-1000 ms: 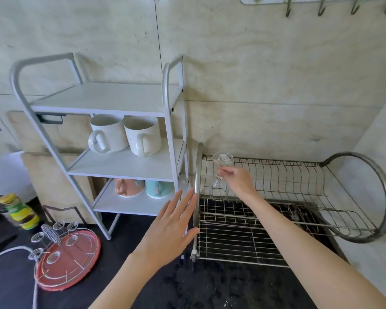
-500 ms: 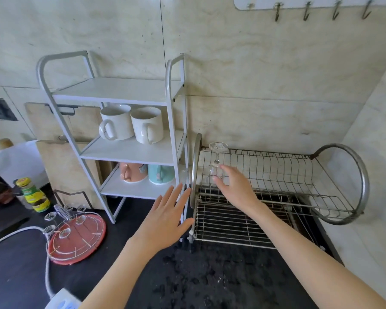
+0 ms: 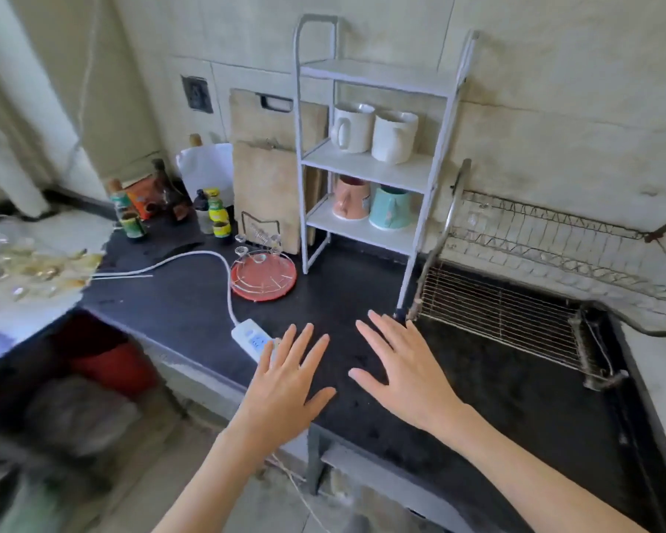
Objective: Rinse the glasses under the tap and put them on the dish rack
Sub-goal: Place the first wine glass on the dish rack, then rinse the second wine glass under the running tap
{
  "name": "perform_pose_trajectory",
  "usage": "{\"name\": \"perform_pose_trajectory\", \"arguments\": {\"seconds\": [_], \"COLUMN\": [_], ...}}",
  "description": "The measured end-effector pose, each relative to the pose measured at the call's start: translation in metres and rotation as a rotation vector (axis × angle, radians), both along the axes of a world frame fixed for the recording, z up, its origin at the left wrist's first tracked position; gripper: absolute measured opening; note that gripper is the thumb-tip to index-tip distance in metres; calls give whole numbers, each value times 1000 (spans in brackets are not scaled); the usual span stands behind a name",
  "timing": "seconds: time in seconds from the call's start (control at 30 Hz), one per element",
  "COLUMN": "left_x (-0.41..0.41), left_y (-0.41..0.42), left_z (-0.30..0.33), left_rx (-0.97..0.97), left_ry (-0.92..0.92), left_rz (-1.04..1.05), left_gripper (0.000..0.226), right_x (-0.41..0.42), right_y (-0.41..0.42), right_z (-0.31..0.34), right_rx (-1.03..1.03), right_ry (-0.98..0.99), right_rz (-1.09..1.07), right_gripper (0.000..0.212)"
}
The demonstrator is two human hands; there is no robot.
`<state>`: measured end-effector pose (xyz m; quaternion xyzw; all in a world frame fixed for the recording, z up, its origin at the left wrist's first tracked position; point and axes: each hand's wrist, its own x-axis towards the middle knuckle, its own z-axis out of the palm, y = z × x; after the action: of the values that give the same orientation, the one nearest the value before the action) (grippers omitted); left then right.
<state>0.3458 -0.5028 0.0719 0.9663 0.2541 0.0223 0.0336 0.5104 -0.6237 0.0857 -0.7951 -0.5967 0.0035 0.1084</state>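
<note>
A: What's hard to see?
B: The rack point(image 3: 535, 271) runs off the right edge; one glass point(image 3: 473, 221) seems to stand at its back left, too blurred to be sure.
A: Counts?
B: Two hands, four mugs point(image 3: 352, 126) on the shelf point(image 3: 366, 167).
A: The grip?
B: Left hand point(image 3: 285, 386) and right hand point(image 3: 408, 371) both spread flat, fingers straight, holding nothing, over the black worktop point(image 3: 193, 302).

No legible text anywhere. Bottles point(image 3: 216, 213) with yellow-green labels on surface, far left beyond fingers: print too blurred to read. Power strip point(image 3: 251, 337) just beside left fingers point(image 3: 291, 350): blue markings, unreadable.
</note>
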Motion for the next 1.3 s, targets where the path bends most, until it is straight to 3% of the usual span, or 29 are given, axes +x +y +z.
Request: {"name": "perform_pose_trajectory", "arguments": {"seconds": [0.2,0.37,0.53,0.67,0.8,0.93,1.0,1.2,1.3], "left_x": [-150,-242,-306,-345,-365,-376,-384,-411,-430], "left_y": [-17,-9,24,69,108,137,159,228,275], "left_z": [-7,-2,5,10,17,18,20,2,-11], "left_rx": [-45,-21,-11,30,-8,-65,-96,-159,-192], "left_ry": [47,38,-8,-110,-97,-77,-89,-57,-39], "left_rz": [302,544,723,869,1018,1108,1142,1132,1116], "left_gripper": [67,66,70,84,100,71,67,113,82], "right_x": [-116,-194,-252,-288,-318,-336,-345,-371,-388], "right_y": [26,74,152,226,293,336,362,441,483], "right_z": [-11,-9,0,6,7,4,2,-15,-28], "right_rx": [-29,-44,-7,36,17,-8,-17,-72,-109], "right_ry": [17,131,123,140,136,136,134,130,128], "right_rz": [266,461,630,741,828,865,871,851,822], "right_gripper": [62,80,79,85,79,76,67,64,63]}}
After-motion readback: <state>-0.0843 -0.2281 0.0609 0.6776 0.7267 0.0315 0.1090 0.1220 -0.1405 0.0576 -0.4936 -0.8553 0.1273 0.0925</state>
